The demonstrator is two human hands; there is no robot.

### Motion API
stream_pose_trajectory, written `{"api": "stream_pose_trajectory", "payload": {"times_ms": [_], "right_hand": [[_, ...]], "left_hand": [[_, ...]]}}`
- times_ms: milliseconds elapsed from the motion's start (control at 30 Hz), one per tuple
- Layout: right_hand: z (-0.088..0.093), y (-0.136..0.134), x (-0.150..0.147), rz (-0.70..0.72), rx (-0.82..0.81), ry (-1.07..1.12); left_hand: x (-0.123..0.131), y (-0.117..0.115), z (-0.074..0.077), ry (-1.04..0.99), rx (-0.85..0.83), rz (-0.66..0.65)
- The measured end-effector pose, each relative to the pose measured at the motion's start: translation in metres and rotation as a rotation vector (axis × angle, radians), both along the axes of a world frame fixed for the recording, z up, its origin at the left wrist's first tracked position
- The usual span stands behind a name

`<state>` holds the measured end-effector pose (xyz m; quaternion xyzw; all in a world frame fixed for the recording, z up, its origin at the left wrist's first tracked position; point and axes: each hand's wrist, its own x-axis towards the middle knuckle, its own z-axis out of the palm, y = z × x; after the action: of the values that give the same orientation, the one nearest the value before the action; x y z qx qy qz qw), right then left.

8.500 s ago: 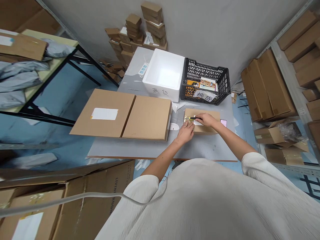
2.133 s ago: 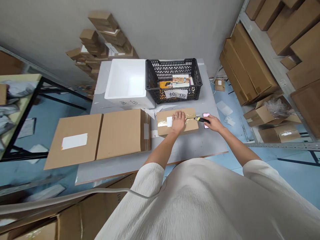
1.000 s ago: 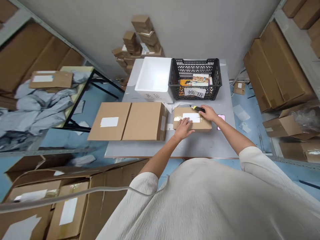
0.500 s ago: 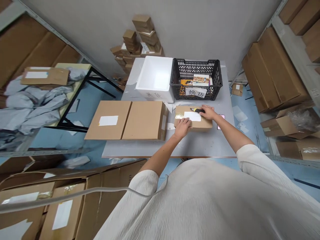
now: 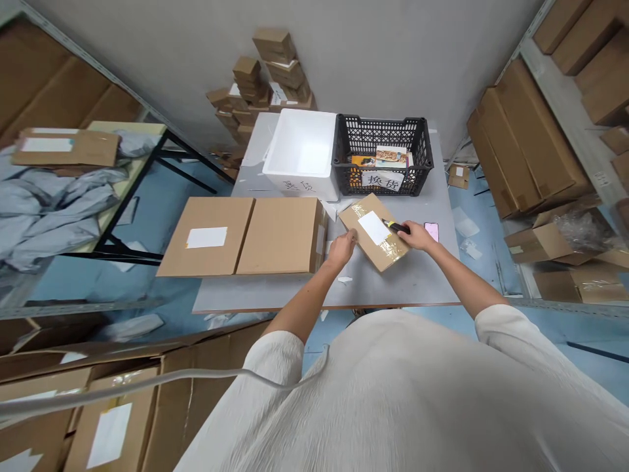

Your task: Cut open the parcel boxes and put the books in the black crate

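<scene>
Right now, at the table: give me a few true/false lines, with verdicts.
1. The right hand holds a box cutter. True.
2. The left hand holds the phone. False: the phone lies on the table, and the left hand is at the edge of the small cardboard parcel.
3. The white foam box sits inside the black crate. False: it stands beside the crate.
4. The parcel has a white label on top. True.

On the grey table (image 5: 422, 282), a white foam box (image 5: 299, 154) just beside a black plastic crate (image 5: 383, 139) of printed packs, a large flat cardboard carton (image 5: 280, 236) to the left, a pink phone (image 5: 431, 231) near the right edge; stacked small cartons (image 5: 260, 72) behind, shelved cartons (image 5: 525, 137) at right.
</scene>
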<state>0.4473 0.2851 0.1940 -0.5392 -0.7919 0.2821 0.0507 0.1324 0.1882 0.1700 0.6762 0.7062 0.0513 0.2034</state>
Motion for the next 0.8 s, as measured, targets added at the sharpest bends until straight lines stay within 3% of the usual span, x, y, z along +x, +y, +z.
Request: {"api": "stream_pose_trajectory", "payload": {"times_ms": [167, 300, 400, 600, 800], "right_hand": [[-0.005, -0.042, -0.001, -0.054, -0.076, 0.078], [-0.007, -0.044, -0.002, -0.065, -0.097, 0.121], [-0.008, -0.022, -0.006, -0.074, -0.035, 0.165], [-0.007, 0.051, -0.04, 0.0, 0.06, 0.159], [-0.012, 0.096, -0.069, 0.068, 0.015, 0.05]], "left_hand": [[-0.006, 0.012, 0.004, -0.081, -0.007, 0.007], [0.009, 0.015, 0.009, -0.044, 0.033, 0.034], [0.037, 0.004, 0.011, -0.004, 0.08, 0.073], [0.101, -0.022, 0.009, -0.08, 0.017, -0.01], [0.122, -0.033, 0.01, -0.008, -0.088, 0.009]]}}
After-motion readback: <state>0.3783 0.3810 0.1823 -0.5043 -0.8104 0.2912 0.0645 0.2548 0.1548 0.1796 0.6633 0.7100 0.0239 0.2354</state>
